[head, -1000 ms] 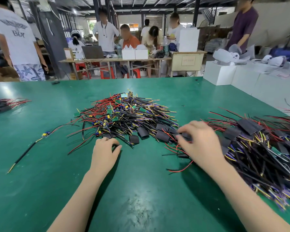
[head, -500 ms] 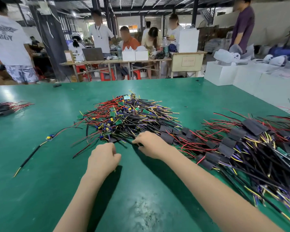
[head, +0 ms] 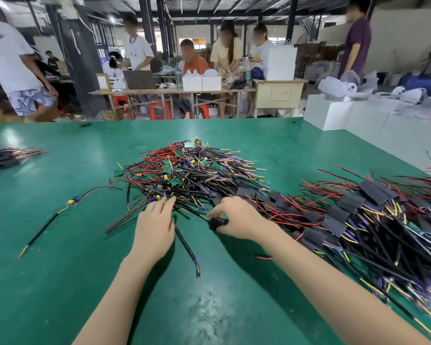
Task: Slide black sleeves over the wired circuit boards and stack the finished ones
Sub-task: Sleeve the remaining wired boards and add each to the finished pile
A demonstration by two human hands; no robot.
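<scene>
From the head camera, the left hand [head: 154,227] lies flat and relaxed on the green desk [head: 60,282], its fingers [head: 166,204] stretched forward so the tips touch the near edge of the heap of bare wired boards [head: 184,173]. It grips nothing. A black cable [head: 186,246] runs out from under that hand back toward the person.

The right hand [head: 239,220] is curled, thumb and fingers [head: 215,212] pinching a black sleeve [head: 217,223] just off the desk, close beside the left fingertips. Whether a board sits inside the sleeve cannot be told.

Just beyond the right knuckles lie loose sleeves [head: 256,195], and further right of that hand spreads the big stack of finished pieces [head: 358,220]. Well left of the left fingers lies one stray wired board [head: 71,201], and at the desk's far left edge a smaller bundle [head: 8,155].
</scene>
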